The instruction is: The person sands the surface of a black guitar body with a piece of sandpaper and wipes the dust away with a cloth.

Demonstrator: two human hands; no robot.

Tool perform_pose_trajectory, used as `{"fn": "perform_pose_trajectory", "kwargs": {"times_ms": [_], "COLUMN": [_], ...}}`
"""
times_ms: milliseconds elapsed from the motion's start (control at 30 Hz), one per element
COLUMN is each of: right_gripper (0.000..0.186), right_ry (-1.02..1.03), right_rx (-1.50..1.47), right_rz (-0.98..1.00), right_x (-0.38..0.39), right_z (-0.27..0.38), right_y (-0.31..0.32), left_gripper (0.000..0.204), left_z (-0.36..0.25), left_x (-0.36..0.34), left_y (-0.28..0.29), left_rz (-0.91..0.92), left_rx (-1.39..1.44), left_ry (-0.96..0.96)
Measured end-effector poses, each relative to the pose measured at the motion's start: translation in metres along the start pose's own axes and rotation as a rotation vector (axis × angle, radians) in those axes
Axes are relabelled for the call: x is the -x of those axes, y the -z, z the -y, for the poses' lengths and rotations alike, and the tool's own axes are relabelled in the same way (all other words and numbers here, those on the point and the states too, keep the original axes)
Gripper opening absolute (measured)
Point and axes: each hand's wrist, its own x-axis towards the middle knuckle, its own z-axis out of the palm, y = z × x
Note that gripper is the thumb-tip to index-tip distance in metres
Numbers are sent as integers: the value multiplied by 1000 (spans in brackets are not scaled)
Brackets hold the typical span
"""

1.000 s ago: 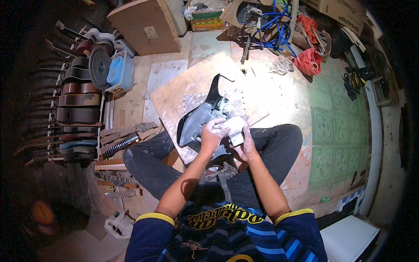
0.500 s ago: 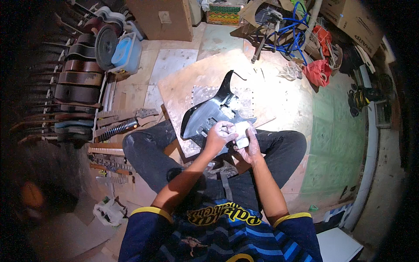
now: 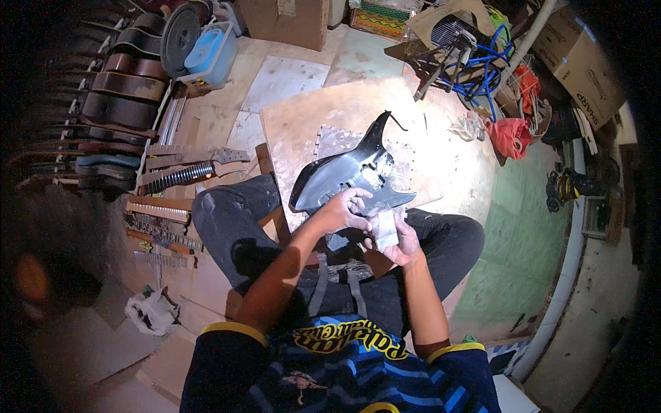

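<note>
A black electric guitar body [image 3: 344, 172] with long pointed horns and routed cavities lies in front of me. Close to its lower edge, my right hand [image 3: 406, 246] is closed around a small whitish rectangular pad [image 3: 387, 229]; its exact kind cannot be made out. My left hand [image 3: 342, 210] is just left of the pad, over the near edge of the guitar body. Its fingers are bent but apart, with the thumb close to the pad. Whitish dust covers the fingers of both hands.
Under the guitar body are a foam mat [image 3: 330, 141] and a wooden board [image 3: 289, 117]. Guitar necks [image 3: 200, 172] lie to my left, with a row of guitar bodies [image 3: 124, 89] beyond. Blue hose [image 3: 492, 76] and a red bag [image 3: 509, 138] sit far right.
My left hand's fingers have come away from the pad and spread apart. The pad has moved slightly down in my right hand's hold. The whole view has shifted a little.
</note>
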Motion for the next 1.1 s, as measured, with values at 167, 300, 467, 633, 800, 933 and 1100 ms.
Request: {"fn": "perform_pose_trajectory", "kwargs": {"times_ms": [167,300,467,633,800,933,1100], "right_gripper": [70,63,50,53,47,52,53], "right_ry": [-85,139,736,879,811,700,709], "right_rx": [210,774,1625,2067,2207,2282,2292], "right_rz": [213,-298,-492,-605,-477,-468,-722], "right_x": [-5,-29,-101,-143,-148,-148,-157], "right_z": [8,6,-9,17,-16,3,-5], "right_y": [-15,-25,-26,-15,-23,-20,-13], "left_gripper": [90,88,57,47,39,33,34], "left_z": [-13,-38,11,14,35,40,42], "left_x": [-1,-6,-23,-28,-33,-35,-40], "left_y": [32,73,89,67,53,54,52], "left_rz": [112,-86,-757,-732,-855,-885,-871], "left_rx": [-343,-662,-996,-893,-930,-987,-994], "left_ry": [7,58,118,118,132,138,154]}}
